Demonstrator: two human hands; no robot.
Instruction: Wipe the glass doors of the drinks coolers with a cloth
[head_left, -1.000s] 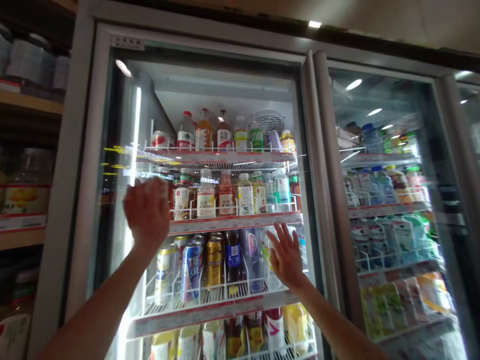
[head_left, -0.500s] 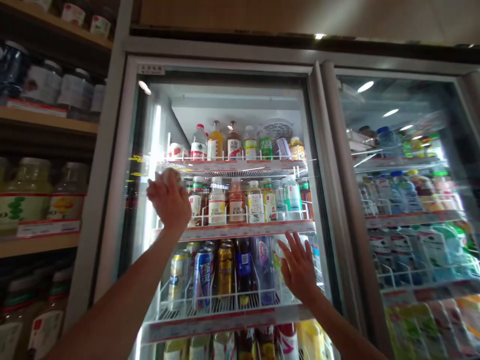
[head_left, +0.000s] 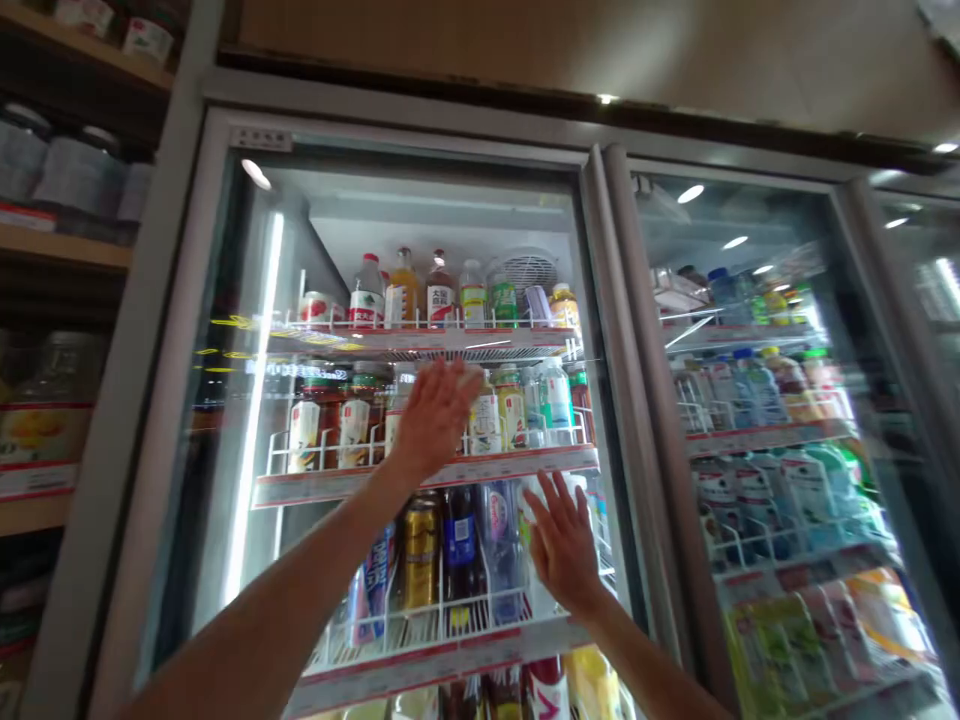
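Note:
My left hand (head_left: 433,420) lies against the glass door (head_left: 420,195) of a lit drinks fridge, at the height of the second shelf. A pale wad that looks like a cloth (head_left: 472,382) shows at its fingertips, pressed to the glass; most of it is hidden by the hand. Lower and to the right, my right hand (head_left: 564,548) is spread on the same door, fingers apart, holding nothing. Behind the pane stand bottles, among them a red-capped water bottle (head_left: 367,295), and a gold can (head_left: 421,550).
On the right, a metal door frame (head_left: 626,330) separates this door from a second fridge door (head_left: 750,240) with more drinks behind it. Wooden shelves with jars (head_left: 52,400) stand to the left. A brown panel (head_left: 525,60) runs above the fridge.
My left hand has swept to the right across the glass with the cloth, from the door's left side to its middle. My right hand stays spread in about the same place; the view has shifted right.

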